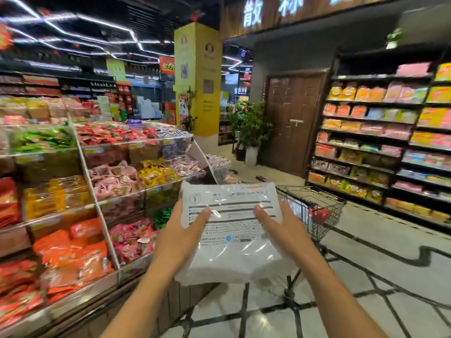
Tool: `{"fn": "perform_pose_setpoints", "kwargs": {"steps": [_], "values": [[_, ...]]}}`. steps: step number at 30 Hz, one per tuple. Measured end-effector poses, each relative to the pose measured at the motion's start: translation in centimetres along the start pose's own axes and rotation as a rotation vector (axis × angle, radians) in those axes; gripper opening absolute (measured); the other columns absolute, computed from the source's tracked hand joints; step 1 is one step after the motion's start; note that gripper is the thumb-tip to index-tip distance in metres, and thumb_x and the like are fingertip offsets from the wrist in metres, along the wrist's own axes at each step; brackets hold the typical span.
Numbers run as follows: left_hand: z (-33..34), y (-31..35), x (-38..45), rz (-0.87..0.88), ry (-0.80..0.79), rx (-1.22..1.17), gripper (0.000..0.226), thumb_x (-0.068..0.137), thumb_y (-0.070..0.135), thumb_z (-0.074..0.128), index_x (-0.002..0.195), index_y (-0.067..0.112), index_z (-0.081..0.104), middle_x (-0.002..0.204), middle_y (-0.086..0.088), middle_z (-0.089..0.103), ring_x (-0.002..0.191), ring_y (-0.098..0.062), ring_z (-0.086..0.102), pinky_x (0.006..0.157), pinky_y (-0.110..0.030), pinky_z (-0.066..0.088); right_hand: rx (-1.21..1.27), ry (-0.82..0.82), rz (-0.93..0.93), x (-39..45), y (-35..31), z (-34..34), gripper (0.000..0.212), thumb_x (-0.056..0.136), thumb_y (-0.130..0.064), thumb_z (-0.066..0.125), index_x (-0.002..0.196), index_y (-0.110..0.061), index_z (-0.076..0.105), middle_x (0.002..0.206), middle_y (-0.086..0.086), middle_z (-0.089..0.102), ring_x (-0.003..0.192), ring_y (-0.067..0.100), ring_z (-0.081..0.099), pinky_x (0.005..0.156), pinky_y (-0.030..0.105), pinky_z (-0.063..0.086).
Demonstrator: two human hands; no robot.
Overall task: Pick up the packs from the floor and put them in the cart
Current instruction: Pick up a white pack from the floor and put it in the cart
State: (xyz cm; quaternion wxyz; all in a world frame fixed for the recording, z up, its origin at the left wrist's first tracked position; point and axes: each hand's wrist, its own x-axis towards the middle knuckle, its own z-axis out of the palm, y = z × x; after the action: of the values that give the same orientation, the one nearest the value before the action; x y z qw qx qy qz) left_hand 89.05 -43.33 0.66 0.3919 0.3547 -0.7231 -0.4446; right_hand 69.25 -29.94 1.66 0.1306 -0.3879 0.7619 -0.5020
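A white plastic pack [231, 230] with printed text is held up in front of me at chest height. My left hand [181, 236] grips its left edge, thumb on top. My right hand [280, 230] grips its right edge the same way. The black wire cart [322, 206] stands just behind and to the right of the pack, partly hidden by it. A red item [320, 214] and something white lie inside the cart's basket. No other pack shows on the floor in this view.
A tiered display of snack bins [97, 191] runs along my left, close to my left arm. Dark shelves of packaged goods [380, 142] line the right. A wooden door [292, 123], a potted plant [251, 128] and a yellow pillar [197, 79] stand ahead. The tiled floor [366, 276] lies to the right.
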Motion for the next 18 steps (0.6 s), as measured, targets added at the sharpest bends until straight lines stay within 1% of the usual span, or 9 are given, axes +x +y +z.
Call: {"fn": "perform_pose_setpoints", "kwargs": {"steps": [1,2,4,6,9,13,14,16,18], "values": [[2.6,0.9,0.8,0.009,-0.024,-0.006,0.066,0.077,0.082,0.055,0.137,0.056,0.048,0.121,0.026,0.069,0.11,-0.013,0.068,0.099,-0.047,0.052,-0.003,0.023,0.02,0.9,1.0,-2.3,0.057,0.085,-0.082,0.057,0.129,-0.048,0.052,0.11,-0.022,0.07,0.094,0.007,0.072,0.083,0.037,0.057],[5.1,1.8,1.6,0.023,-0.041,-0.009,0.066,0.077,0.081,0.055,0.137,0.055,0.049,0.121,0.025,0.07,0.11,-0.014,0.068,0.1,-0.047,0.052,-0.003,0.043,0.039,1.8,2.0,-4.4,0.057,0.086,-0.081,0.057,0.131,-0.047,0.051,0.111,-0.02,0.071,0.096,0.008,0.072,0.085,0.038,0.056],[10.0,3.6,3.3,0.043,-0.073,-0.026,0.065,0.078,0.079,0.055,0.138,0.053,0.051,0.123,0.023,0.069,0.112,-0.014,0.067,0.101,-0.046,0.052,-0.01,0.097,0.072,3.7,4.2,-8.4,0.059,0.085,-0.082,0.057,0.133,-0.048,0.049,0.116,-0.017,0.071,0.102,0.014,0.073,0.096,0.048,0.057],[14.8,5.2,5.0,0.078,-0.12,-0.022,0.061,0.083,0.075,0.057,0.139,0.05,0.052,0.126,0.023,0.068,0.114,-0.013,0.066,0.102,-0.046,0.051,-0.029,0.143,0.089,5.7,6.6,-12.1,0.069,0.081,-0.087,0.055,0.136,-0.047,0.05,0.119,-0.015,0.072,0.105,0.017,0.073,0.099,0.052,0.056],[21.7,6.4,7.6,0.094,-0.192,-0.025,0.051,0.091,0.065,0.058,0.139,0.047,0.054,0.121,0.024,0.069,0.112,-0.011,0.067,0.101,-0.045,0.052,-0.032,0.222,0.127,8.4,10.3,-16.9,0.079,0.072,-0.094,0.054,0.136,-0.047,0.05,0.116,-0.018,0.072,0.104,0.015,0.072,0.096,0.051,0.058],[30.3,7.2,11.2,0.113,-0.273,-0.05,0.047,0.092,0.061,0.06,0.137,0.045,0.056,0.12,0.026,0.068,0.112,-0.006,0.065,0.101,-0.041,0.051,-0.073,0.28,0.198,12.3,14.6,-22.2,0.052,0.089,-0.076,0.058,0.129,-0.043,0.047,0.103,-0.025,0.064,0.085,-0.001,0.068,0.094,0.042,0.056],[32.4,7.2,12.2,0.108,-0.29,-0.057,0.047,0.094,0.059,0.06,0.139,0.044,0.055,0.121,0.026,0.067,0.111,-0.006,0.064,0.099,-0.038,0.051,-0.076,0.287,0.221,13.4,15.8,-23.5,0.05,0.091,-0.074,0.058,0.128,-0.043,0.046,0.103,-0.025,0.063,0.085,0.0,0.067,0.094,0.042,0.055],[36.6,7.1,14.4,0.103,-0.339,-0.08,0.05,0.094,0.058,0.061,0.142,0.043,0.054,0.124,0.021,0.069,0.111,-0.007,0.066,0.098,-0.036,0.053,-0.072,0.306,0.25,16.0,18.3,-25.4,0.055,0.09,-0.074,0.058,0.134,-0.042,0.047,0.112,-0.017,0.068,0.098,0.012,0.07,0.098,0.046,0.054],[40.7,6.6,17.0,0.106,-0.371,-0.103,0.051,0.091,0.061,0.062,0.139,0.044,0.056,0.124,0.019,0.07,0.112,-0.01,0.068,0.098,-0.041,0.055,-0.066,0.34,0.275,19.1,20.9,-27.2,0.062,0.09,-0.074,0.059,0.14,-0.039,0.047,0.12,-0.011,0.069,0.104,0.018,0.069,0.099,0.048,0.054]]}}
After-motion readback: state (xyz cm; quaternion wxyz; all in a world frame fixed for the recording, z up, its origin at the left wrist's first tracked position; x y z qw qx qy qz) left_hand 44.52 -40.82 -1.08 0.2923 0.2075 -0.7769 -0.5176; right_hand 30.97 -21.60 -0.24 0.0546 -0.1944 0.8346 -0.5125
